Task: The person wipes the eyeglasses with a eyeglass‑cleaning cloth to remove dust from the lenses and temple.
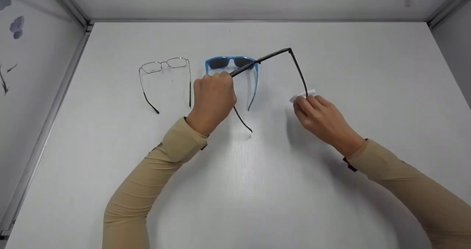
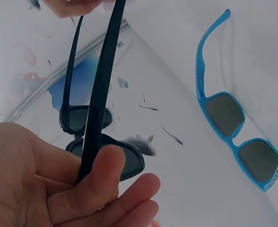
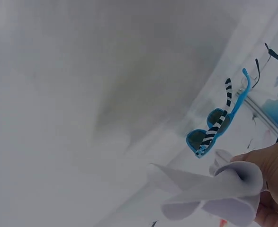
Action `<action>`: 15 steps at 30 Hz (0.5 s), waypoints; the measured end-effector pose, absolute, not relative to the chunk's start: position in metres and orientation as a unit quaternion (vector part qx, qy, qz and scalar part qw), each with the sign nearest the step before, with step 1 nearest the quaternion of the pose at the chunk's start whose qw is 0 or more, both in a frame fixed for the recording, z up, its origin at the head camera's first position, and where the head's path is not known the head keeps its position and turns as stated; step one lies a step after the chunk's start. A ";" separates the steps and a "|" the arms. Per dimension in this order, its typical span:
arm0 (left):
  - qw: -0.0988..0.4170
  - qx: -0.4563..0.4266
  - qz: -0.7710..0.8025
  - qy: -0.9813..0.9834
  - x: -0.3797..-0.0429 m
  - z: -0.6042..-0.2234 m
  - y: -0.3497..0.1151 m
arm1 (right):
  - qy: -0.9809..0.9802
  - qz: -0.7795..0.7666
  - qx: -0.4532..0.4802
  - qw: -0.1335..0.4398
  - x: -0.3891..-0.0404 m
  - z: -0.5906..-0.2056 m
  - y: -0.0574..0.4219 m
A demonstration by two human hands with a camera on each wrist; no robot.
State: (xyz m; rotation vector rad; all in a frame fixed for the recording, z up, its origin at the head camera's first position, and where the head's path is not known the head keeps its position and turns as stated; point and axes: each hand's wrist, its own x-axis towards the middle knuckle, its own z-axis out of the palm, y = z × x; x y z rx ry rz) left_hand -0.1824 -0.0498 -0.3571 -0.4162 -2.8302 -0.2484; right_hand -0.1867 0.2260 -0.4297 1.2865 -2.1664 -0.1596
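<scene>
My left hand (image 1: 214,98) grips black sunglasses (image 1: 274,55) near one hinge, lifted above the table. In the left wrist view its thumb and fingers pinch the base of one temple arm, and the dark lenses (image 2: 124,158) face away. My right hand (image 1: 320,116) pinches a white cloth (image 1: 312,93) at the far end of the other temple arm, whose tip is hidden by hand and cloth. Folds of the cloth (image 3: 219,189) hang from the fingers in the right wrist view. Behind the left hand lie blue sunglasses (image 1: 219,63) with dark lenses, their arms unfolded.
Thin metal-framed eyeglasses (image 1: 176,62) with dark arm tips lie unfolded to the left of the blue sunglasses. All of this is on or above a white table (image 1: 239,204). Pale panels with floral prints (image 1: 17,26) stand along its back and sides.
</scene>
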 end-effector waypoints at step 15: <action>0.134 -0.174 -0.109 -0.969 -0.179 -0.365 -0.041 | -0.760 -0.029 0.450 0.469 -0.219 -0.377 0.196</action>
